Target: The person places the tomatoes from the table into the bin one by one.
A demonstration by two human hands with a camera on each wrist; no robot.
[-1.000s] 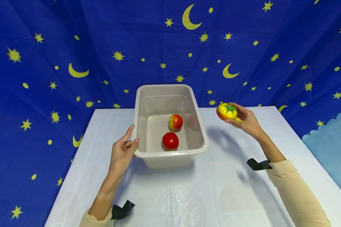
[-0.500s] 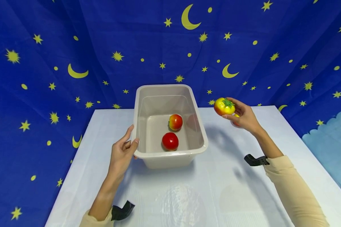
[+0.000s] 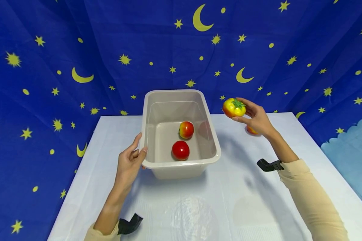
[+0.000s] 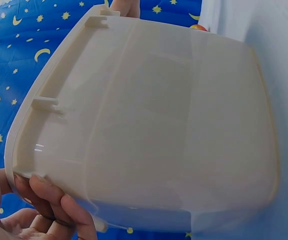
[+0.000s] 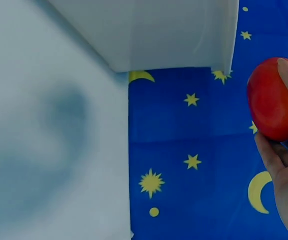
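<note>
A beige plastic bin stands mid-table. Inside lie a red tomato and a red-and-yellow fruit. My left hand grips the bin's front-left rim, thumb on top; in the left wrist view its fingers curl under the rim of the bin. My right hand holds a yellow-red tomato with a green stem in the air, right of the bin's far corner and above rim height. The right wrist view shows that tomato between my fingertips, with the bin beyond.
A small orange-red fruit lies on the white table behind my right wrist. A blue star-and-moon cloth hangs behind and at both sides. A light-blue cloth is at the far right.
My right hand has carried the yellow-red tomato up and leftward, nearer the bin, uncovering the small fruit on the table. The left hand and the bin have stayed put.
</note>
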